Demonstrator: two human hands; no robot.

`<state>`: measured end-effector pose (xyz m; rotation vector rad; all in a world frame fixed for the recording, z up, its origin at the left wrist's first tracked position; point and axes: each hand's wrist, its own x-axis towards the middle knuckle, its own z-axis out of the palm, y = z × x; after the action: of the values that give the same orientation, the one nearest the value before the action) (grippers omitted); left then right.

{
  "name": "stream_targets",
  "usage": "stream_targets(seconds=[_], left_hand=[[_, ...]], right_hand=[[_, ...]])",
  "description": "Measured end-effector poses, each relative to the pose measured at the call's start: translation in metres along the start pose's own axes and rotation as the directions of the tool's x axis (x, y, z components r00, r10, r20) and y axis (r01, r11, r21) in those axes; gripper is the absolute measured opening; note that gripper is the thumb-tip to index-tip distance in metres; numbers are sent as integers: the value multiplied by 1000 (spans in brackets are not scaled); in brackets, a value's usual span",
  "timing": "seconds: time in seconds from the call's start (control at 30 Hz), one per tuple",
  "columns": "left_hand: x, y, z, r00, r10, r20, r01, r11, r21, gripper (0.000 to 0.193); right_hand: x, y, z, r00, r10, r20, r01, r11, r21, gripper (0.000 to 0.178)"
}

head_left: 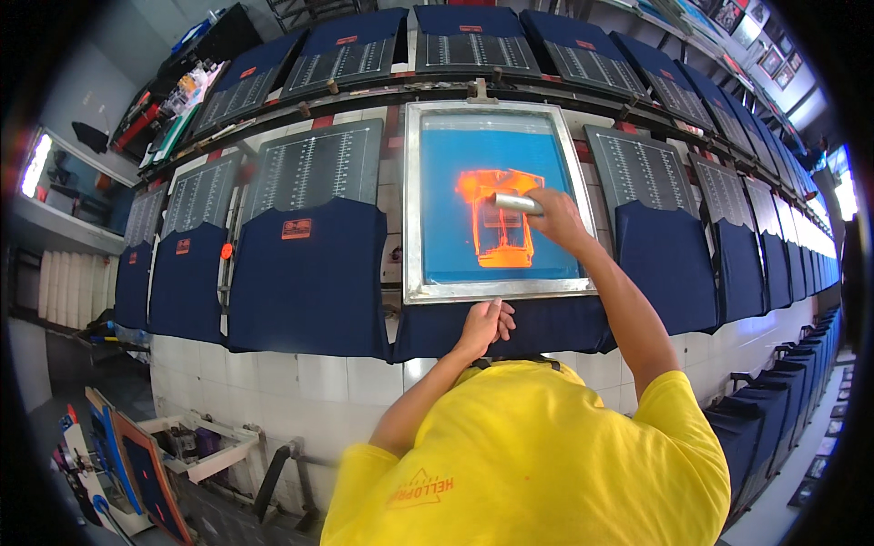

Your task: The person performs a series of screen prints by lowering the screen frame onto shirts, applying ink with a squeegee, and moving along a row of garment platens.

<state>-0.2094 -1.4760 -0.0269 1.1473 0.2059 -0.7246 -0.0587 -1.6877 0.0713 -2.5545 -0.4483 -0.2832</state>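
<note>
Right grip (pixel 557 218) holds squeegee (pixel 516 203) inside silver frame (pixel 412 200), shirts (pixel 305 282) alongside.

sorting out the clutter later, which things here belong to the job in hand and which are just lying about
In use:
silver tool, held by the right hand
metal-framed blue screen
orange ink on it
navy shirt beneath the frame

Apparently just lying about:
brown-framed panel, lower left
small mixed items, upper left

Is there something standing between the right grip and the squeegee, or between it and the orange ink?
Nothing visible: the right grip holds the squeegee, which is over the orange ink inside the frame.
</note>
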Motion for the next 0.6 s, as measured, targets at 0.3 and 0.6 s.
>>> stream_targets(seconds=[0.3, 0.6], left_hand=[[-7, -3, 7, 995, 90, -50, -86, 993, 84, 38], [-5, -3, 7, 995, 58, -76, -53, 996, 71, 35]], right_hand=[[43, 32, 20, 996, 3, 86, -1, 1000, -28, 37], [-9, 12, 21, 979, -152, 135, 173, 973, -154, 37]])
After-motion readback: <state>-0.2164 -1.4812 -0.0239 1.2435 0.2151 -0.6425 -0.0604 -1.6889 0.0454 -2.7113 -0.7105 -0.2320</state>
